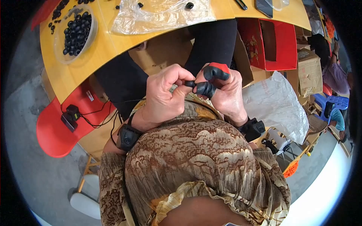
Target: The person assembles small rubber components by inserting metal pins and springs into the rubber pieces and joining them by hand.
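Observation:
Both my hands meet above my lap. In a pinch of thumb and forefinger, my left hand (166,94) holds a small round black part (190,84). The thumb and forefinger of my right hand (226,92) close on the other side of it; black covers, one partly red, wrap those two digits. My fingertips hide much of the part, so its exact shape cannot be made out. On the table to the far left stands a clear round tub (95,32) with many similar black parts (78,33) in it.
A clear plastic bag (151,17) lies on the yellow table (102,47), with a black part (189,5) on it. Red boxes (286,45) and a white sack (277,103) are at my right. A red chair (54,132) stands left. Another person (337,77) sits far right.

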